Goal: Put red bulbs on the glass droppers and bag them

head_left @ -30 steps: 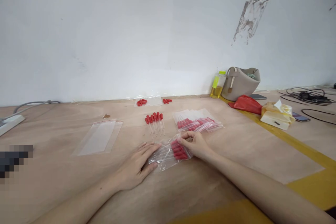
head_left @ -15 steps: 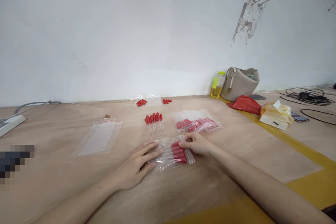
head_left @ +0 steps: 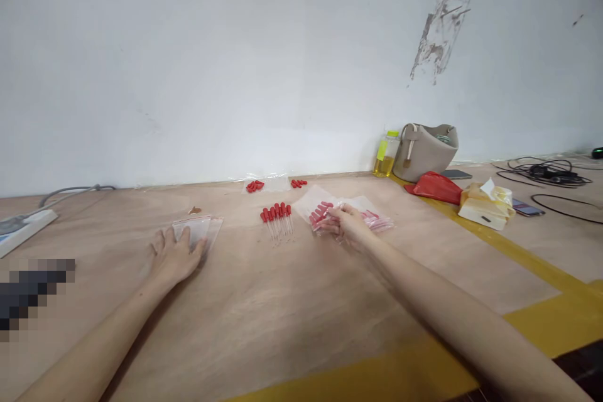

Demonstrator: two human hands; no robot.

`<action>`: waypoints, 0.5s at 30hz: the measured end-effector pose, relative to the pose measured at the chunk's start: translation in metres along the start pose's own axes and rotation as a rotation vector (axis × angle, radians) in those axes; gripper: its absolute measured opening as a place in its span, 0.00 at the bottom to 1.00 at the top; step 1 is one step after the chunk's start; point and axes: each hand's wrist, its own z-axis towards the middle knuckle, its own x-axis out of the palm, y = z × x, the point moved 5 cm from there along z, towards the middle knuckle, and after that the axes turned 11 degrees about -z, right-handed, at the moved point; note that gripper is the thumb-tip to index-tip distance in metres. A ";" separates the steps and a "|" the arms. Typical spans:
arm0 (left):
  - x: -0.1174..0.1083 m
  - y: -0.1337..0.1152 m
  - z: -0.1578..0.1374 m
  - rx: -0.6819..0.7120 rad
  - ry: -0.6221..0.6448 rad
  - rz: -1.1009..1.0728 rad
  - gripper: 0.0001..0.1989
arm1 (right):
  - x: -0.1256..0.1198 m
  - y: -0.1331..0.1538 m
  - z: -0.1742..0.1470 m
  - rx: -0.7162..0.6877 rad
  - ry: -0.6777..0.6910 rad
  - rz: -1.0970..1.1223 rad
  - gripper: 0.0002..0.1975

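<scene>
My right hand (head_left: 347, 222) pinches the edge of a clear zip bag (head_left: 315, 201) with red-bulbed droppers in it, at the left side of a pile of filled bags (head_left: 377, 217). On the left, my left hand (head_left: 176, 255) lies with fingers spread over flat, unfilled zip bags (head_left: 213, 230) and covers most of them. It grips nothing that I can see. Between the hands, several loose droppers (head_left: 277, 213) with red bulbs and thin clear stems lie side by side, bulbs towards the wall.
Loose red bulbs (head_left: 255, 186) lie on clear plastic by the wall, with more bulbs (head_left: 298, 183) to their right. Back right are a bottle (head_left: 385, 156), a grey bag (head_left: 426, 154), a red pouch (head_left: 434, 188), a tissue pack (head_left: 487, 204) and cables (head_left: 546, 171). A power strip (head_left: 28, 231) lies left.
The filled bag has gone from the middle front to the pile at the right, in my right hand. My left hand has let go of it and moved left onto the unfilled bags.
</scene>
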 end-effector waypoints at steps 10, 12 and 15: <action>0.019 0.015 0.011 0.022 0.145 0.076 0.23 | -0.022 -0.017 -0.011 -0.290 -0.460 -0.690 0.22; 0.017 0.016 0.013 0.037 0.150 0.059 0.23 | -0.025 -0.008 -0.017 -0.370 -0.524 -0.817 0.18; 0.001 0.000 0.010 0.140 0.050 -0.040 0.25 | -0.021 0.003 -0.020 -0.472 -0.471 -0.924 0.10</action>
